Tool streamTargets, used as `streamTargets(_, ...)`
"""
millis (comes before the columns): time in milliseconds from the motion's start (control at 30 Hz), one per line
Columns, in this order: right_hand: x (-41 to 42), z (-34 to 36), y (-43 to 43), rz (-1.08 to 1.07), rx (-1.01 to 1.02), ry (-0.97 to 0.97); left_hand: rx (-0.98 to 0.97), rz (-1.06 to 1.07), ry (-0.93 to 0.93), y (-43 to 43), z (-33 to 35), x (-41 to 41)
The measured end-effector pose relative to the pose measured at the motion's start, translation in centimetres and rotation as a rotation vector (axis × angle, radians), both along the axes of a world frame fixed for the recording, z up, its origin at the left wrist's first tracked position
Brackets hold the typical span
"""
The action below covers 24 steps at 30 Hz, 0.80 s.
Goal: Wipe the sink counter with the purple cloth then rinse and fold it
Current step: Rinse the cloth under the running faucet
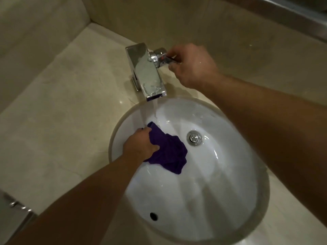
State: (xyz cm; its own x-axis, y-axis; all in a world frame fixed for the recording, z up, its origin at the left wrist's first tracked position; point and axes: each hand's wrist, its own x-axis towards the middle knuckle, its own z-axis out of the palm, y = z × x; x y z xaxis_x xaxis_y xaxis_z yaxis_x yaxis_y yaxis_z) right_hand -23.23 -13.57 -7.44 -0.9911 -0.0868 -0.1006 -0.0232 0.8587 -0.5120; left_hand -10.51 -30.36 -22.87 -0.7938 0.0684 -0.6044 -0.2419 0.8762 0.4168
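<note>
Your left hand grips the purple cloth bunched in the sink — shift it under the stream while your right hand pinches the tap handle.

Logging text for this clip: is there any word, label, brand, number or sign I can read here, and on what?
No readable text in this view.
Faucet: reflections and water drops only, no brand mark visible.
Handle, gripped by the right hand: a small red mark, no letters legible.
Purple cloth, held by the left hand: no tag or print showing.
</note>
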Motion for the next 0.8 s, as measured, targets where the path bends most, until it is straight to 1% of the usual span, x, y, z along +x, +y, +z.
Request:
streamTargets(167, -0.2, -0.4, 0.1, -0.015, -0.049, 0.011, -0.103, -0.085, 0.025, 0.5, -0.5, -0.8)
streamTargets(433, -0.6, -1.0, 0.3, -0.031, -0.098, -0.003, -0.116, -0.056, 0.055, 0.7, -0.3, -1.4)
streamTargets(500, 0.0, -1.4, 0.6, -0.044, -0.153, 0.030, -0.076, -0.014, 0.053, 0.7, -0.4, -1.3)
streamTargets(533, 0.7, -1.8, 0.8, -0.080, -0.220, 0.076, -0.025, 0.021, 0.052, 0.7, -0.5, -1.3)
streamTargets(600, 3.7, -3.5, 1.2, -0.240, -0.380, 0.177, 0.139, 0.141, 0.052, 1.1, -0.5, -1.2)
streamTargets(633, 5.8, -5.1, 1.3, -0.330, -0.421, 0.183, 0.220, 0.199, 0.060, 1.5, -0.3, -1.2)
streamTargets(667, 8.2, -7.3, 1.3, -0.383, -0.412, 0.136, 0.286, 0.245, 0.073, 2.0, 0.0, -1.4)
streamTargets(700, 10.5, -9.3, 1.1, -0.380, -0.363, 0.029, 0.344, 0.290, 0.088, 2.6, 0.5, -1.7)
streamTargets(767, 13.7, -12.9, 0.7, -0.271, -0.303, -0.283, 0.486, 0.369, 0.106, 3.5, 1.8, -2.5)
streamTargets(800, 14.5, -14.1, 0.5, -0.246, -0.348, -0.384, 0.560, 0.377, 0.110, 3.8, 2.4, -2.9)
